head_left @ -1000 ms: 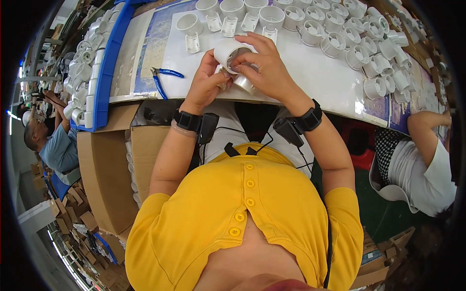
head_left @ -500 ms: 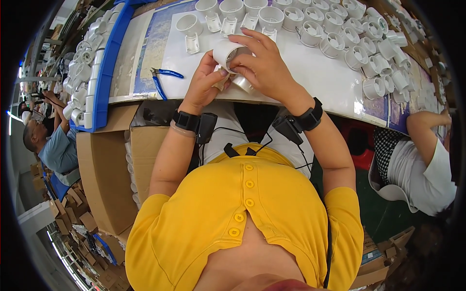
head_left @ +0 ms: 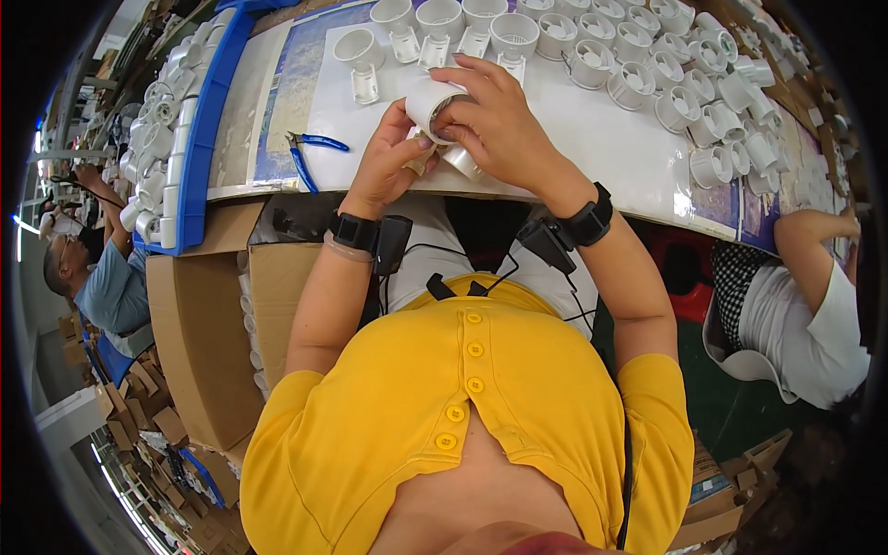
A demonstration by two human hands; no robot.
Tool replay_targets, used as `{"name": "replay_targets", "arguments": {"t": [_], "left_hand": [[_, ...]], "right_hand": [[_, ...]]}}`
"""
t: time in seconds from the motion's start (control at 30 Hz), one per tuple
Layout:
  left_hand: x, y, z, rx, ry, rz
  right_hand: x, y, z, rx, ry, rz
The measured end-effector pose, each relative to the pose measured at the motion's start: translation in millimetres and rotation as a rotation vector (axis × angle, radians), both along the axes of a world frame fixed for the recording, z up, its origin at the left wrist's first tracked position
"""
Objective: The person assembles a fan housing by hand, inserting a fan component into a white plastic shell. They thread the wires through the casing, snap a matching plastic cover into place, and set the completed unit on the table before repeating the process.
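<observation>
Steadily, two hands are holding a white cup (head_left: pixel 424 98) between them above the table (head_left: pixel 338 106). The left hand (head_left: pixel 381 159) is closing on its left side, thumb just beneath; the right hand (head_left: pixel 504 120) is spanning the mouth, fingertips on the far rim and other digits reaching inside. The cup is tilting, its opening facing the right hand. Another white piece (head_left: pixel 462 163) is showing below that hand, and blue cutters (head_left: pixel 302 166) are lying to the left.
</observation>
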State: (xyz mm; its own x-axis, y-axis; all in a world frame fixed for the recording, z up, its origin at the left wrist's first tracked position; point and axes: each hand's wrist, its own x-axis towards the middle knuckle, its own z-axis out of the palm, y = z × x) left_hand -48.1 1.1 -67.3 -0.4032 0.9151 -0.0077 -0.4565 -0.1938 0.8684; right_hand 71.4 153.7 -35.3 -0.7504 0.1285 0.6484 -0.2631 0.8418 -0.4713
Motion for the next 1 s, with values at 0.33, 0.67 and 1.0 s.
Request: {"name": "replay_targets", "arguments": {"t": [0.33,0.67,1.0], "left_hand": [[-4.7,3.1,0.8,0.001,-0.097,0.009],[-3.7,0.6,-1.1,-0.031,-0.055,-0.012],[-2.9,0.6,0.3,-0.028,-0.073,-0.018]], "right_hand": [[7.1,-6.2,-4.8,-0.050,0.012,0.029],[5.1,4.1,-12.8,-0.200,-0.085,0.120],[1.7,12.8,-15.6,-0.229,-0.146,0.139]]}}
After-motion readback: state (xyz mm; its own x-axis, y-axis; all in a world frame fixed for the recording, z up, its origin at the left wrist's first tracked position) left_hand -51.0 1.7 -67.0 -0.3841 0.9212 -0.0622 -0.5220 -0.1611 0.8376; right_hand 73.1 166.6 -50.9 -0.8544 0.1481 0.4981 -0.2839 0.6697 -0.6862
